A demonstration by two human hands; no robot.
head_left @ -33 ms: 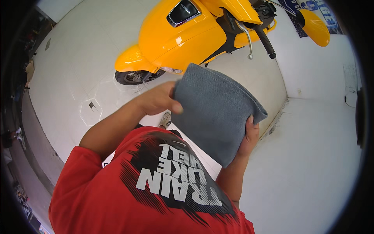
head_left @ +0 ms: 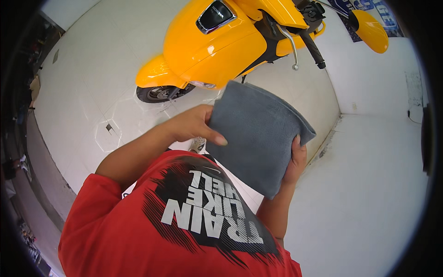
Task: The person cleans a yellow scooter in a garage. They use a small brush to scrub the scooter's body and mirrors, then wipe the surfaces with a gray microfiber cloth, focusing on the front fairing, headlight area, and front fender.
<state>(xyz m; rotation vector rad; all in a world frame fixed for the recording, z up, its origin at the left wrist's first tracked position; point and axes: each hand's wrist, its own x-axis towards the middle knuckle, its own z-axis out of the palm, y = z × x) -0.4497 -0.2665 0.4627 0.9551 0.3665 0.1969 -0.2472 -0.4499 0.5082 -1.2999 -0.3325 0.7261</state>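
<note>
Together, the left hand (head_left: 194, 123) and right hand (head_left: 296, 162) pinch opposite edges of a folded gray towel (head_left: 258, 138) with their fingers (head_left: 296, 144).

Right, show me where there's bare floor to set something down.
A broad patch of pale tiled floor is open left of the glossy yellow scooter and its black front wheel, beyond the bare left forearm. Crowded: between scooter and the red printed shirt, where left hand and right hand hold the folded grey cloth.

White lettering (head_left: 213, 207) stands on the red shirt (head_left: 106, 235), small letters (head_left: 218, 11) on the scooter's (head_left: 217, 51) black badge (head_left: 215, 19), others on a banner (head_left: 393, 25).
</note>
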